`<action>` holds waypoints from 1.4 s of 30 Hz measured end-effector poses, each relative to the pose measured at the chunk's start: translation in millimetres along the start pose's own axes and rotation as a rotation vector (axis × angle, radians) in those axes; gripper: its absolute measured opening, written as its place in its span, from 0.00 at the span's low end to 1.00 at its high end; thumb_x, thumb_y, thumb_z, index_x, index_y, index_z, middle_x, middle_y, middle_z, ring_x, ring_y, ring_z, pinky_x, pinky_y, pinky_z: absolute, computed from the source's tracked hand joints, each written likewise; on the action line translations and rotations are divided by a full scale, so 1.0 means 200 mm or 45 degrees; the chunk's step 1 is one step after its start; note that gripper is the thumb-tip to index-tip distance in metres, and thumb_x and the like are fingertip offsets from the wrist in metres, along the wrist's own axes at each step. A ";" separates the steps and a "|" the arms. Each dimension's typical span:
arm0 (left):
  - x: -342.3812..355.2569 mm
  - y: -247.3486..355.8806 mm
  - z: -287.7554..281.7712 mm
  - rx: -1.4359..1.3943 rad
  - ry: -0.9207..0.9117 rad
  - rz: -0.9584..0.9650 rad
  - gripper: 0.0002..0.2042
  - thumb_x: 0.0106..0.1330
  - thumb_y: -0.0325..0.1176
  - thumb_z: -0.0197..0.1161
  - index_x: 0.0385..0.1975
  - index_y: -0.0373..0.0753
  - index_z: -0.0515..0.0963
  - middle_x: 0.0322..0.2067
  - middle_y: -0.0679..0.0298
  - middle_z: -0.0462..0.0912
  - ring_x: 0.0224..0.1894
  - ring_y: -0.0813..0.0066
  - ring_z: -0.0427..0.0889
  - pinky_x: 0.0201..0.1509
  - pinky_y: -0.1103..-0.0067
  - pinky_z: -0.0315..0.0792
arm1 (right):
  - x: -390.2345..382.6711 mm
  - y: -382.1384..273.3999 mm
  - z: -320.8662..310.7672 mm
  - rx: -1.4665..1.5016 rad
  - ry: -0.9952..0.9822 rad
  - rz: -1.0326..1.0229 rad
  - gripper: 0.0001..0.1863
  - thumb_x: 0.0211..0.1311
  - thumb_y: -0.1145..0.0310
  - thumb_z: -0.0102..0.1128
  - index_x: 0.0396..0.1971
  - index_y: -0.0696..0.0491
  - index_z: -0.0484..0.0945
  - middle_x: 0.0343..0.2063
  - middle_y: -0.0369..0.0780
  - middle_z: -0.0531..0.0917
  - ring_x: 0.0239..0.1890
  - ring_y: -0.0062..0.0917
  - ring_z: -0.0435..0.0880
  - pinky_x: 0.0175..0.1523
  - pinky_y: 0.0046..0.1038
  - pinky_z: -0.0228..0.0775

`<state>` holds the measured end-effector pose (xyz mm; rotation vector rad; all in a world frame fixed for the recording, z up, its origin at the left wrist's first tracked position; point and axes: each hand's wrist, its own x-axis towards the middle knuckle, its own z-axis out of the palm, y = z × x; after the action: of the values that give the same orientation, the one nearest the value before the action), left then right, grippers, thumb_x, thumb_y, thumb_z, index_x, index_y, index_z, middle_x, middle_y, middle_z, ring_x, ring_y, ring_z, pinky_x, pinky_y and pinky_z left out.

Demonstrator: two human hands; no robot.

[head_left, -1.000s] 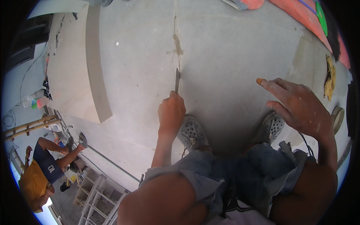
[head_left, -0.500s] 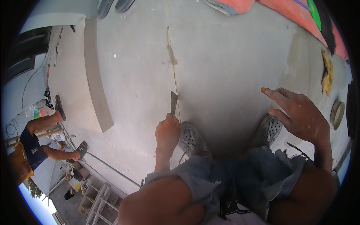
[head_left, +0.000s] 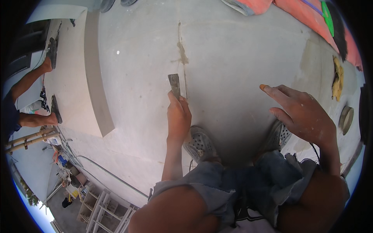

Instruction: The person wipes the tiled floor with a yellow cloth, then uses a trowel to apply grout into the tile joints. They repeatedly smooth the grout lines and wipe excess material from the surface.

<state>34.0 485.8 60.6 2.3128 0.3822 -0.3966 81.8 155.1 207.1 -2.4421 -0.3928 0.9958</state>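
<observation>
My left hand (head_left: pixel 179 118) is closed round a putty knife (head_left: pixel 174 85), its flat grey blade pointing away from me. The blade is just left of a thin seam (head_left: pixel 185 79) in the pale grey floor boards (head_left: pixel 140 89). Farther along the seam lies a damp-looking patch of filler (head_left: pixel 181 54). My right hand (head_left: pixel 303 112) hovers with its fingers loosely stretched out, near my right shoe (head_left: pixel 280 134), holding nothing. It is dusted with pale powder, and one fingertip has an orange covering (head_left: pixel 262 87).
A raised beige panel (head_left: pixel 70 77) lies to the left, with another person's feet (head_left: pixel 52 112) on it. Near the right edge are a crumpled yellow cloth (head_left: pixel 337 79) and a round disc-like object (head_left: pixel 346 119). Pink sheeting (head_left: pixel 307 19) is at the far right. A hose (head_left: pixel 112 174) and a white frame (head_left: pixel 107 211) sit lower left.
My left hand has moved away from me and turned, so the blade's flat face now shows. My right hand has shifted slightly left. The other person has stepped farther onto the panel.
</observation>
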 end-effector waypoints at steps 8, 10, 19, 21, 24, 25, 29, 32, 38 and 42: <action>0.21 0.16 0.14 0.302 -0.066 0.048 0.11 0.84 0.34 0.46 0.41 0.32 0.66 0.21 0.44 0.81 0.26 0.40 0.83 0.29 0.54 0.73 | -0.11 -0.02 0.00 0.098 0.094 0.091 0.25 0.75 0.64 0.59 0.68 0.53 0.73 0.50 0.46 0.84 0.49 0.46 0.85 0.56 0.42 0.78; 0.20 0.11 0.14 0.313 -0.003 0.039 0.13 0.84 0.34 0.46 0.38 0.31 0.68 0.19 0.48 0.80 0.21 0.48 0.83 0.26 0.60 0.72 | -0.11 -0.02 -0.05 0.098 0.018 0.146 0.26 0.74 0.66 0.60 0.69 0.53 0.72 0.54 0.46 0.84 0.50 0.46 0.85 0.57 0.43 0.78; 0.13 0.03 0.17 0.506 0.073 0.146 0.13 0.83 0.31 0.49 0.35 0.29 0.67 0.21 0.39 0.80 0.24 0.34 0.81 0.26 0.54 0.70 | -0.17 0.17 0.06 0.155 0.155 0.050 0.26 0.74 0.65 0.60 0.70 0.53 0.72 0.52 0.46 0.84 0.49 0.46 0.85 0.55 0.42 0.78; 0.10 0.06 0.14 0.542 -0.008 0.101 0.12 0.83 0.33 0.47 0.38 0.29 0.66 0.24 0.36 0.80 0.29 0.30 0.81 0.31 0.49 0.72 | -0.14 0.19 0.05 0.165 0.097 -0.075 0.27 0.74 0.64 0.61 0.69 0.53 0.72 0.51 0.46 0.84 0.49 0.45 0.85 0.55 0.42 0.78; 0.03 0.08 0.11 0.624 -0.069 0.019 0.12 0.83 0.33 0.46 0.40 0.29 0.65 0.25 0.34 0.81 0.32 0.27 0.81 0.34 0.46 0.74 | -0.07 0.20 0.01 0.148 0.079 -0.250 0.27 0.74 0.63 0.61 0.69 0.54 0.72 0.50 0.45 0.85 0.49 0.45 0.85 0.55 0.42 0.78; 0.01 0.06 0.11 0.653 -0.084 -0.011 0.12 0.83 0.33 0.46 0.40 0.29 0.65 0.26 0.33 0.81 0.32 0.27 0.81 0.34 0.45 0.74 | -0.05 0.20 0.00 0.137 0.082 -0.302 0.27 0.74 0.63 0.61 0.69 0.54 0.72 0.49 0.45 0.85 0.49 0.44 0.85 0.55 0.42 0.78; -0.13 -0.04 0.06 0.654 -0.097 -0.030 0.12 0.83 0.33 0.47 0.40 0.29 0.66 0.27 0.32 0.81 0.32 0.26 0.82 0.35 0.44 0.75 | 0.03 0.17 0.00 0.181 0.042 -0.493 0.26 0.74 0.64 0.62 0.68 0.54 0.73 0.47 0.45 0.86 0.48 0.45 0.86 0.54 0.43 0.78; -0.14 0.00 0.01 0.692 -0.104 -0.047 0.11 0.83 0.33 0.47 0.40 0.29 0.66 0.28 0.31 0.81 0.32 0.27 0.82 0.36 0.45 0.76 | 0.10 0.14 0.04 0.239 -0.024 -0.630 0.26 0.73 0.64 0.62 0.68 0.54 0.73 0.46 0.47 0.86 0.46 0.45 0.86 0.53 0.43 0.79; -0.06 0.10 0.08 0.707 -0.185 -0.068 0.08 0.77 0.28 0.52 0.37 0.28 0.68 0.28 0.35 0.83 0.33 0.33 0.86 0.36 0.49 0.79 | 0.23 0.09 0.11 0.247 -0.112 -0.698 0.27 0.73 0.64 0.64 0.68 0.56 0.73 0.53 0.50 0.86 0.45 0.44 0.88 0.54 0.40 0.79; -0.09 0.13 0.04 0.649 -0.168 -0.049 0.06 0.74 0.26 0.52 0.37 0.27 0.68 0.28 0.35 0.83 0.33 0.34 0.86 0.38 0.49 0.79 | 0.29 -0.02 0.14 0.175 -0.124 -0.746 0.28 0.73 0.64 0.64 0.69 0.56 0.73 0.54 0.51 0.86 0.44 0.42 0.88 0.55 0.38 0.79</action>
<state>26.3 460.8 78.7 2.7527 0.2826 -0.7314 101.2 191.5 157.9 -1.9752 -0.9694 0.8436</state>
